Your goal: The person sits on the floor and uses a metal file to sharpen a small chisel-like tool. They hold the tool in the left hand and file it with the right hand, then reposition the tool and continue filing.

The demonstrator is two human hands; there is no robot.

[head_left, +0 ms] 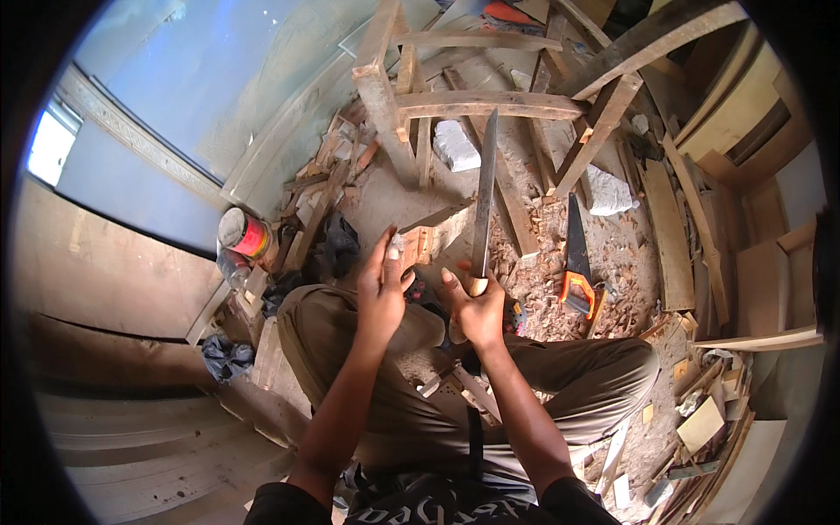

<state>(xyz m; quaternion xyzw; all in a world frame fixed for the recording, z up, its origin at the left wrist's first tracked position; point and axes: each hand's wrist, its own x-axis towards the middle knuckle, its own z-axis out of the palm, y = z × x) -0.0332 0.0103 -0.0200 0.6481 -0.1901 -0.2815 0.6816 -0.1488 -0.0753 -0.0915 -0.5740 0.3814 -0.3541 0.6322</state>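
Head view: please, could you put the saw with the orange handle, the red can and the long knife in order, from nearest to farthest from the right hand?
From the right hand:
1. Long knife: held in it, blade pointing away from the person.
2. Saw: on the ground, to the right.
3. Red can: far to the left.

Machete [486, 197] in right hand [478, 308], centre; left hand [382, 284] just left. Handsaw [577, 249] on wood chips [535, 297], right. Timber frame [494, 104] far, beyond hands. Can [243, 233] left, near scrap wood [321, 210].
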